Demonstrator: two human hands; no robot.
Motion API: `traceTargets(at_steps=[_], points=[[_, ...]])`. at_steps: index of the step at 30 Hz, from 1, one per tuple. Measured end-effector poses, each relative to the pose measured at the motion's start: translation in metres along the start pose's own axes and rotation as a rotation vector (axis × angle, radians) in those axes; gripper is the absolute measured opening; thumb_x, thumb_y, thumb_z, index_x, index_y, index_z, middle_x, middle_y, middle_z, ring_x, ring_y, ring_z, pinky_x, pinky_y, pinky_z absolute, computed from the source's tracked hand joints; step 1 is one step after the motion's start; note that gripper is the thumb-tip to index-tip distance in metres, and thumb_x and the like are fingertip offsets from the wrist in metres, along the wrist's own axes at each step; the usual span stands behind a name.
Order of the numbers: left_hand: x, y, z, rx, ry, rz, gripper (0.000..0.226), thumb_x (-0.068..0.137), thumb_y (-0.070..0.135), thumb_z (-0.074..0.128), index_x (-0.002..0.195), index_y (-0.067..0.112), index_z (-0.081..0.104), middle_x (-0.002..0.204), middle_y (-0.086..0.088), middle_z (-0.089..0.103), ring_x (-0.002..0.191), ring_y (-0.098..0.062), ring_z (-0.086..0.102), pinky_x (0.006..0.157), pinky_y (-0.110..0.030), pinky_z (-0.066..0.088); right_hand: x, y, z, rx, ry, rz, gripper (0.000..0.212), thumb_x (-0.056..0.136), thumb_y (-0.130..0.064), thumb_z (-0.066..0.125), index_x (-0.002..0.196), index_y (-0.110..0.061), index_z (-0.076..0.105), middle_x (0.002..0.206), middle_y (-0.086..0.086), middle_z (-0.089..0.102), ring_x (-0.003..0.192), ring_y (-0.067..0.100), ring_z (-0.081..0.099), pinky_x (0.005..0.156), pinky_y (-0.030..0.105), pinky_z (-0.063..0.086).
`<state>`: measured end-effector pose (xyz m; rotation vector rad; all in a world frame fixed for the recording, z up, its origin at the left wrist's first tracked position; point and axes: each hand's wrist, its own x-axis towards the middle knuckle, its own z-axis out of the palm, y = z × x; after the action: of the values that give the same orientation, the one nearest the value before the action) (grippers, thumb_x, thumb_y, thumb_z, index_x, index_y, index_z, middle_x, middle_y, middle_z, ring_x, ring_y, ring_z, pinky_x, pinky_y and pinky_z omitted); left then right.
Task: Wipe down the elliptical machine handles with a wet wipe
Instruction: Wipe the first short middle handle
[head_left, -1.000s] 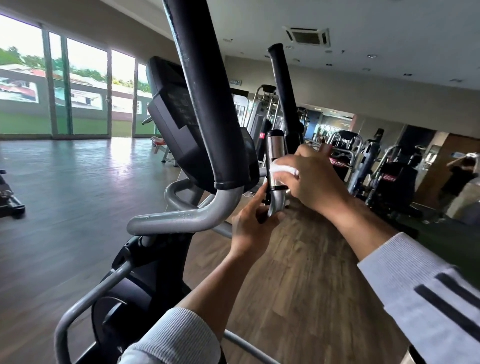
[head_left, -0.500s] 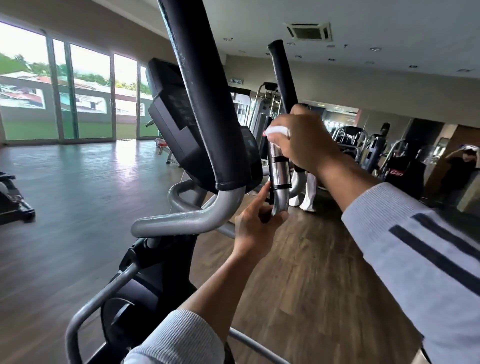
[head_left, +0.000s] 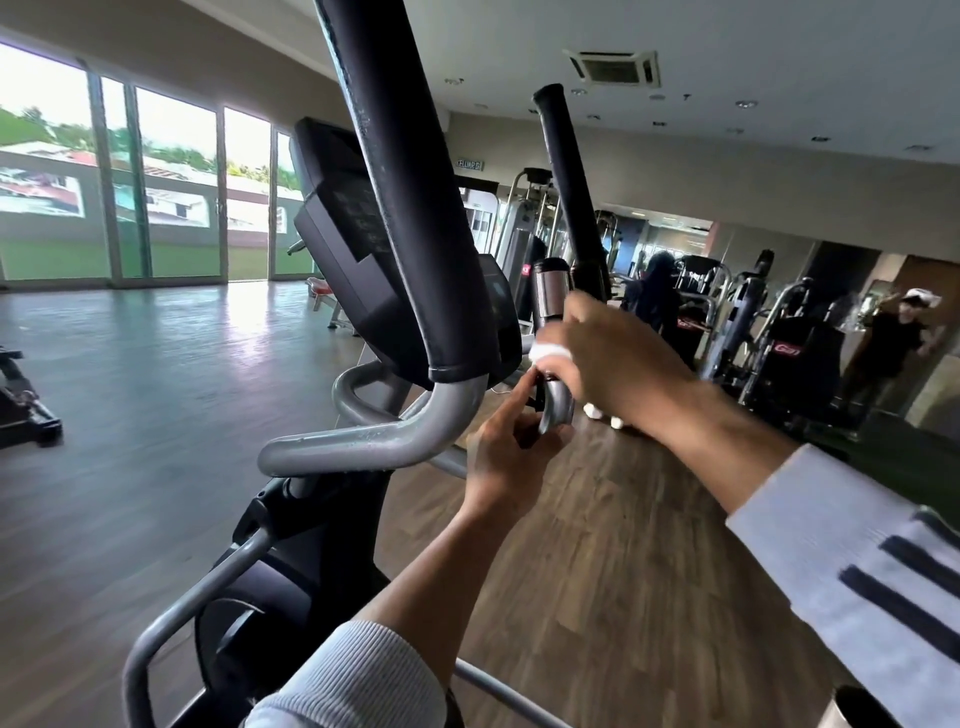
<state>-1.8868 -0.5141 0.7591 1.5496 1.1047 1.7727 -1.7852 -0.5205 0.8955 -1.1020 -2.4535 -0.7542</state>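
Observation:
A short upright metal grip (head_left: 551, 291) with a silver sensor band stands beside the elliptical's dark console (head_left: 358, 260). My right hand (head_left: 618, 358) wraps round the lower part of that grip with a white wet wipe (head_left: 548, 352) bunched under the fingers. Just below, my left hand (head_left: 511, 457) pinches the curved silver base of the same grip (head_left: 558, 410). A long black padded handle (head_left: 410, 197) rises close in front of me on the left. A second black handle (head_left: 569, 192) stands farther back, behind the short grip.
The silver bent tube (head_left: 363, 441) of the near handle runs left of my hands. Wood floor (head_left: 597, 571) lies below. Other gym machines (head_left: 779, 343) and a person (head_left: 898, 338) stand at the right, and another person in dark clothes (head_left: 654, 301) behind the grip. Windows (head_left: 156, 182) line the left wall.
My right hand slid the wipe up the short grip to near its top, then back down to the lower part. My left hand kept its hold at the base.

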Motion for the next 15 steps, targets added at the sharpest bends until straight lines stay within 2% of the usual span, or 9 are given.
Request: traceTargets(at_steps=[3,6,8,11,15], points=[[0.002,-0.002,-0.001,0.016,-0.027,0.015,0.074,0.082,0.023,0.075,0.145,0.038,0.038,0.053,0.014,0.046,0.057,-0.002,0.042,0.066,-0.017,0.038,0.03,0.01,-0.009,0.058,0.148,0.099,0.02,0.094,-0.028,0.055,0.095,-0.012,0.067,0.088,0.002,0.042,0.078,0.022,0.049,0.066,0.029,0.037],[0.004,-0.003,-0.002,0.015,-0.032,0.001,0.076,0.081,0.026,0.074,0.145,0.04,0.036,0.055,0.014,0.047,0.059,-0.004,0.043,0.068,-0.021,0.04,0.048,0.012,-0.012,0.118,0.218,0.161,0.021,0.089,-0.026,0.063,0.103,-0.012,0.071,0.095,0.009,0.049,0.084,0.027,0.054,0.072,0.03,0.041],[0.004,-0.004,-0.002,0.009,-0.038,0.002,0.076,0.082,0.026,0.074,0.145,0.041,0.035,0.055,0.015,0.047,0.059,-0.004,0.043,0.068,-0.022,0.039,0.045,0.008,-0.011,0.121,0.206,0.162,0.021,0.089,-0.026,0.064,0.102,-0.012,0.071,0.094,0.007,0.047,0.086,0.029,0.055,0.073,0.03,0.04],[0.003,-0.003,-0.001,-0.001,-0.034,0.001,0.075,0.082,0.023,0.074,0.145,0.04,0.037,0.053,0.016,0.046,0.057,-0.002,0.042,0.067,-0.02,0.037,0.025,0.001,-0.002,0.119,0.16,0.154,0.019,0.09,-0.025,0.062,0.101,-0.012,0.07,0.088,0.002,0.04,0.079,0.022,0.044,0.068,0.029,0.032],[0.002,-0.004,0.001,0.018,-0.004,0.004,0.071,0.082,0.023,0.074,0.142,0.041,0.042,0.054,0.014,0.045,0.057,0.0,0.042,0.065,-0.013,0.037,-0.011,-0.005,0.012,0.165,0.122,0.171,0.017,0.09,-0.029,0.062,0.103,-0.022,0.07,0.084,-0.001,0.039,0.075,0.016,0.043,0.063,0.03,0.031]])
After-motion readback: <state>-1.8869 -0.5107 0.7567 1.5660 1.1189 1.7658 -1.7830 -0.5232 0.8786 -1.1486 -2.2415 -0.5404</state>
